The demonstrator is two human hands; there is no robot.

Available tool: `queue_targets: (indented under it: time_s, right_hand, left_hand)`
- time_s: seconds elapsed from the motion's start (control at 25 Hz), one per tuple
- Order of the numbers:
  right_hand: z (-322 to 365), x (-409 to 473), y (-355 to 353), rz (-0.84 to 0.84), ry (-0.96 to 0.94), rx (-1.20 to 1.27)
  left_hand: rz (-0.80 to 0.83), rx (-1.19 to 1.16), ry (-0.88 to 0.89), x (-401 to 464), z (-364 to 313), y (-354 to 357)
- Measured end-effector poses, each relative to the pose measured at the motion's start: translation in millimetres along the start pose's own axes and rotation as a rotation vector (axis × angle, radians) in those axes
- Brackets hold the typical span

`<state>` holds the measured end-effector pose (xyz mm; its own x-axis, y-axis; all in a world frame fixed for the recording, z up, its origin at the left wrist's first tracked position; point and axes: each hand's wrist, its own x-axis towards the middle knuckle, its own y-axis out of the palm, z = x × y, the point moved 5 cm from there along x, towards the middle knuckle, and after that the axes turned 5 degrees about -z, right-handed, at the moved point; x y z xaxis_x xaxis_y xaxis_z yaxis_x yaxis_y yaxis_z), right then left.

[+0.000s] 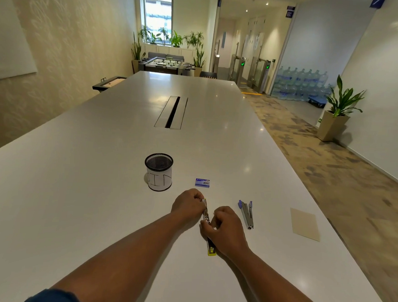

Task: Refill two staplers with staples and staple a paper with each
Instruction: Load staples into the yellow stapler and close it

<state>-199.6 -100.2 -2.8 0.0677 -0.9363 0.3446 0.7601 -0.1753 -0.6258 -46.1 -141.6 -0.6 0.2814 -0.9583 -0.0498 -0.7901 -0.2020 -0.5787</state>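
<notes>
A yellow-and-black stapler lies opened flat on the white table, its metal channel pointing away from me. My left hand pinches the far end of the channel. My right hand grips the stapler's middle, hiding part of the body; the yellow end shows below my wrist. A second stapler, grey with purple ends, lies opened to the right, untouched. A small blue staple box rests beyond my hands. A beige paper lies at the far right.
A black mesh pen cup with a white label stands left of the staple box. A cable slot runs down the table's middle. The table's right edge is close to the paper; carpeted floor lies beyond it.
</notes>
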Motion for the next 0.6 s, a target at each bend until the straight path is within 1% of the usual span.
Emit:
queue_targets:
  time_s: [0.08, 0.2, 0.32, 0.48, 0.6]
  right_hand:
    - [0, 0, 2, 0.056, 0.029, -0.008]
    - [5, -4, 6, 0.130, 0.018, -0.101]
    - [4, -5, 2, 0.092, 0.043, -0.067]
    - [0, -5, -3, 0.014, 0.074, 0.035]
    - [-2, -8, -4, -0.017, 0.079, 0.104]
  left_hand:
    - [-0.029, 0.008, 0.035, 0, 2, 1]
    - [-0.032, -0.001, 0.066, 0, 4, 0]
    - [-0.066, -0.014, 0.079, -1, 7, -2]
    - [-0.176, -0.080, 0.084, -8, 12, -6]
    - [-0.158, -0.155, 0.077, -10, 14, -7]
